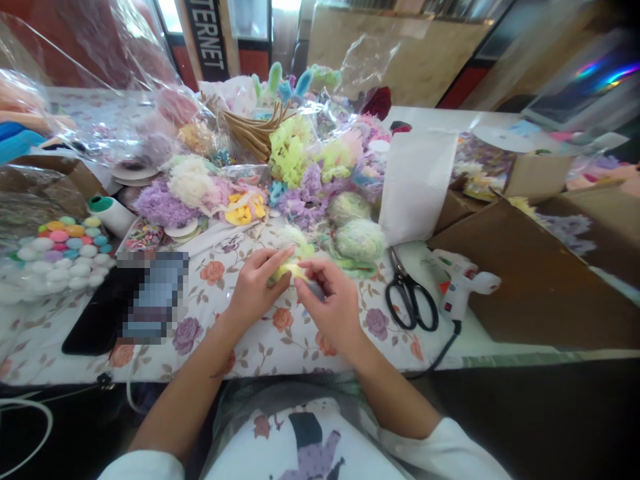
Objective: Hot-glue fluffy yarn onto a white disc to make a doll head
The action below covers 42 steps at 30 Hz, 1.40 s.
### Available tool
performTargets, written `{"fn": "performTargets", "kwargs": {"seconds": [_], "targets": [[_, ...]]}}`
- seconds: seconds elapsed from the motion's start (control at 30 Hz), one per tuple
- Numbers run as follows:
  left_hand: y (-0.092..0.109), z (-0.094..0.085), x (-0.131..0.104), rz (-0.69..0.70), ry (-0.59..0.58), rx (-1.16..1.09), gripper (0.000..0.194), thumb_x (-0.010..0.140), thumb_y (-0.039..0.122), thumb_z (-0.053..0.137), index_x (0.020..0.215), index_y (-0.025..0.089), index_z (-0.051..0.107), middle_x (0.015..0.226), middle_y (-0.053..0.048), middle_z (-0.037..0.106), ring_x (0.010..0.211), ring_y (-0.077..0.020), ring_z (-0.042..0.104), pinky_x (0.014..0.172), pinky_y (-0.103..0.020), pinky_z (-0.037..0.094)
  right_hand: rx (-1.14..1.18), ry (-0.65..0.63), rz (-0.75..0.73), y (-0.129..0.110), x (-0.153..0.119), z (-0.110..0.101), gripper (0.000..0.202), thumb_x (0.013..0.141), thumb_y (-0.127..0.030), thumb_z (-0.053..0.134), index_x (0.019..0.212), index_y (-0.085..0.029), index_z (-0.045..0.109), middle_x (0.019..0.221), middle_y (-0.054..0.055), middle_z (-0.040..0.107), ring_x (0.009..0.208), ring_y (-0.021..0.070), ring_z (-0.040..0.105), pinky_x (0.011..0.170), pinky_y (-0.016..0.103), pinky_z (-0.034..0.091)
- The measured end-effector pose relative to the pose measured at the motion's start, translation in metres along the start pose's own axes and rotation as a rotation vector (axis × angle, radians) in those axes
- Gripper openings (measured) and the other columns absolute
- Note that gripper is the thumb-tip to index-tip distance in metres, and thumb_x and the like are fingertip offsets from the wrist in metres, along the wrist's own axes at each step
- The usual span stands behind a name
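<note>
Both hands meet over the flowered cloth, closed around a small pale yellow fuzzy yarn piece (291,270). My left hand (257,287) pinches it from the left with thumb and fingers. My right hand (333,297) grips its right end, fingers curled. Something greyish (316,289) shows under the right fingers; I cannot make out what it is. Pale fluffy yarn (295,239) lies just beyond the fingertips. Green yarn balls (360,240) sit past my right hand. To the right lie black-handled scissors (411,297) and a white glue gun (457,283).
A phone (155,297) lies left on a dark flat object (100,320), near a bag of coloured pompoms (70,253). Yarn bundles (165,200) and brown stems (255,130) pile up at the back. An open cardboard box (540,280) stands right. The glue gun's cord (443,353) runs off the front edge.
</note>
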<state>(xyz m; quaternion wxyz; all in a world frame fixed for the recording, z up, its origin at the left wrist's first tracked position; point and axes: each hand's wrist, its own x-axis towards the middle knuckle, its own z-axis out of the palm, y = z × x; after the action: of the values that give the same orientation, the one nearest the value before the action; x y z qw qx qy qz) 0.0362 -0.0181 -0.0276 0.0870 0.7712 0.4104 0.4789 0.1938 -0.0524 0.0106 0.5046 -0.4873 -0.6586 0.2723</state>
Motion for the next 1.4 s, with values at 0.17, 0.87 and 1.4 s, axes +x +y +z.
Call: {"fn": "performTargets", "kwargs": {"seconds": [0.17,0.87,1.4], "targets": [[0.002,0.0,0.001,0.047,-0.049,-0.07,0.041,0.09,0.024,0.06,0.13,0.025,0.059,0.102,-0.007,0.066,0.092,-0.0175,0.063,0.082,-0.032,0.054,-0.042,-0.132,0.026,-0.009,0.02,-0.026,0.018,0.081,-0.018,0.061,0.098,-0.021,0.067,0.08,0.0,0.061,0.071,0.0143,0.059,0.064,0.026,0.046],[0.001,0.0,-0.001,-0.044,-0.202,-0.179,0.039,0.087,0.026,0.063,0.126,0.023,0.063,0.101,-0.006,0.064,0.089,-0.0167,0.061,0.082,-0.03,0.051,-0.292,-0.492,0.032,-0.017,0.059,-0.051,0.011,0.084,-0.02,0.062,0.076,-0.016,0.067,0.063,-0.003,0.056,0.059,0.0114,0.049,0.06,0.026,0.035],[0.004,-0.004,0.002,-0.425,-0.283,-0.454,0.046,0.079,0.03,0.072,0.125,0.025,0.065,0.118,-0.007,0.068,0.103,-0.0236,0.063,0.09,-0.035,0.048,-0.082,-0.432,0.153,0.0,0.059,-0.042,0.015,0.076,-0.019,0.055,0.084,-0.015,0.068,0.06,-0.005,0.048,0.051,0.0079,0.038,0.05,0.022,0.029]]}}
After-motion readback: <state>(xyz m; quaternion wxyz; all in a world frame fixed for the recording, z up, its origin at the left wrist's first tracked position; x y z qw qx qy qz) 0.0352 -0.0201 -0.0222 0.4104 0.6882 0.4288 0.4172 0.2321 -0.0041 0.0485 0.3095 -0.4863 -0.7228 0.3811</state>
